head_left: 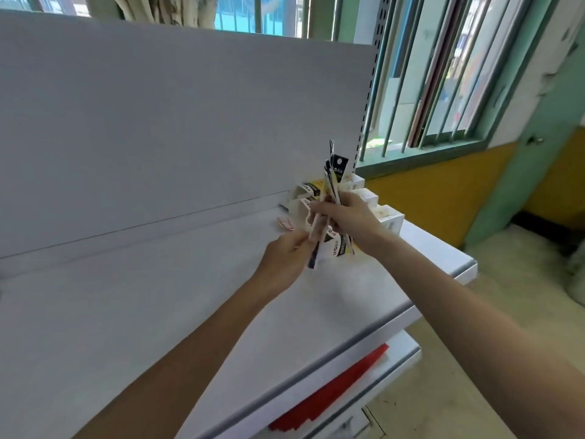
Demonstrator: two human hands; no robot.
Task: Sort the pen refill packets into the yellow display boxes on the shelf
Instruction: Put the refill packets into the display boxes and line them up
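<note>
My right hand (345,217) grips a bunch of long thin pen refill packets (334,175), black-topped and standing nearly upright, fanned out above the fist. My left hand (285,258) pinches the lower end of one packet (314,258) sticking out below the bunch. Right behind both hands stand the stepped display boxes (383,213), pale with yellow and black labels, at the back right of the white shelf (158,296). A few packets lie in the boxes' compartments, partly hidden by my hands.
A small red-and-white packet (286,224) lies on the shelf left of the boxes. The shelf's white back panel (190,122) rises behind. Red items (332,394) sit on the lower shelf. A barred window (443,74) and yellow wall are to the right.
</note>
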